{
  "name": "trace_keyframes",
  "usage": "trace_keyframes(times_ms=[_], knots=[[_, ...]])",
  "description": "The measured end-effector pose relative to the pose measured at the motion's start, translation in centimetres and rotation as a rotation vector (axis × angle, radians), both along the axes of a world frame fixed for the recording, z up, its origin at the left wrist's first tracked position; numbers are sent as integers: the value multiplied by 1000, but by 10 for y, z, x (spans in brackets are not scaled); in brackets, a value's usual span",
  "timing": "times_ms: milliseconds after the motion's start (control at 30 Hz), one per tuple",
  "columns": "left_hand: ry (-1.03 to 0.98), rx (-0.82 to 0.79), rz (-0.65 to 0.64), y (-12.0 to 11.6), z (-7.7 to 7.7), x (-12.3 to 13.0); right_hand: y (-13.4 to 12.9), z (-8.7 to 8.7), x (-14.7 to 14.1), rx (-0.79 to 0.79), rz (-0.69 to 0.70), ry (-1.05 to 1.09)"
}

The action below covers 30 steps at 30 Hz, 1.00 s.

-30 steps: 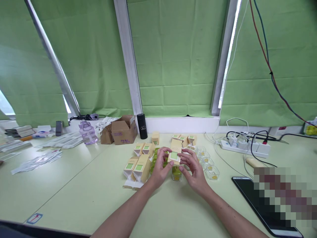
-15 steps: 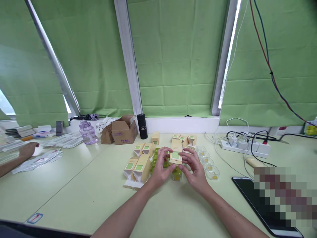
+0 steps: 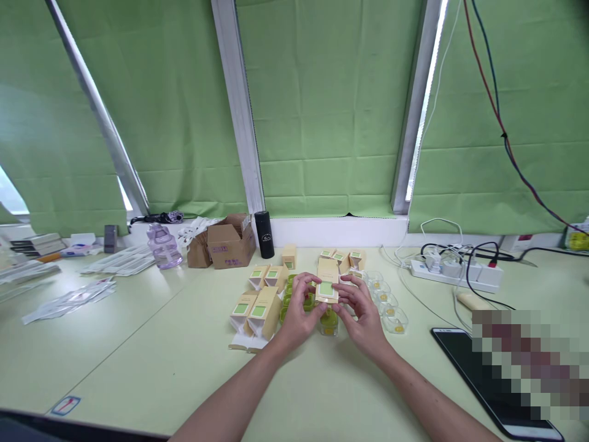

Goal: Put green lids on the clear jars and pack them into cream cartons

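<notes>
Between my two hands is a small cream carton (image 3: pixel 327 270) with a green label, tilted toward me. My left hand (image 3: pixel 301 310) grips its left side and my right hand (image 3: pixel 361 310) its right side, thumbs at the lower edge. Just below the carton sits a clear cup with yellow-green contents (image 3: pixel 328 324). Several green containers (image 3: pixel 288 299) stand partly hidden behind my left hand. To the left are several similar cartons (image 3: pixel 264 310) with open flaps. On the right, a row of clear plastic cups (image 3: pixel 394 320) holds small yellow pieces.
More cartons (image 3: pixel 356 259) stand behind my hands. At the back are a cardboard box (image 3: pixel 230 242), a black tumbler (image 3: pixel 264 234) and a purple bottle (image 3: pixel 164 247). A power strip (image 3: pixel 455 275) with cables and a tablet (image 3: pixel 488 374) lie on the right, flat packets (image 3: pixel 71 299) on the left.
Another person's hand and forearm at the far left have gone out of view. My hands and the carton between them have hardly moved.
</notes>
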State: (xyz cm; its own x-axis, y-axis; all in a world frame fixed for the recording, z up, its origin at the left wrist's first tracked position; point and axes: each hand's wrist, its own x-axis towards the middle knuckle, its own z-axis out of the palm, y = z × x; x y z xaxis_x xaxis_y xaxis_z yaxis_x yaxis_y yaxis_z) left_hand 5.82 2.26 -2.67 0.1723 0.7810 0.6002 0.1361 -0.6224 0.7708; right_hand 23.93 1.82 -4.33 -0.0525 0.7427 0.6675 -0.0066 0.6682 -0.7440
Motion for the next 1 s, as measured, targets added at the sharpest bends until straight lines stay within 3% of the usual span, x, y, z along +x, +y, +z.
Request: trace_keyframes(times_ms=[1000], knots=[[30, 22, 66, -2, 2, 3, 2, -3, 0, -49, -6, 7]])
